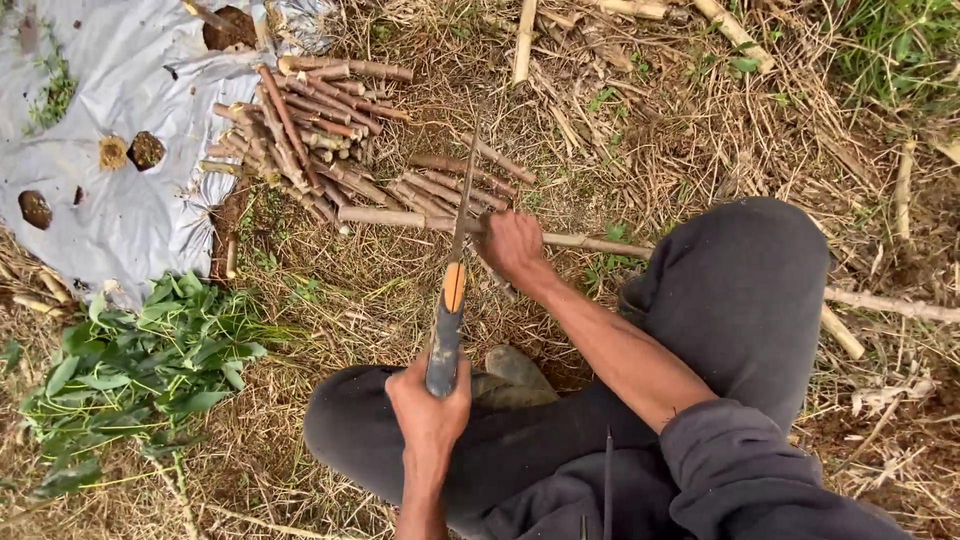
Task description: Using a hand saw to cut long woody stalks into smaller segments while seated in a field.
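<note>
Head view: left hand (430, 412) clenched around the dark grip of a hand saw with orange patch on the handle (447, 325), thin blade running up and crossing a long pale brown wooden stem (385, 216) lying across the dry straw ground (640, 130). Right hand (512, 245) grasps that stem just right of the blade, pressing it down. Stem runs on past the hand, behind the knee in dark grey trousers (735, 290). Just above the stem, touching or nearly so, pile of short cut reddish-brown stem pieces (315, 125), stacked roughly parallel. Grey plastic sheet with round holes (130, 170) at upper left, pile partly on its edge. Heap of green leafy cuttings (140, 365) at left, well apart from the saw. Dirty shoe toe (515, 372) right of the handle.
</note>
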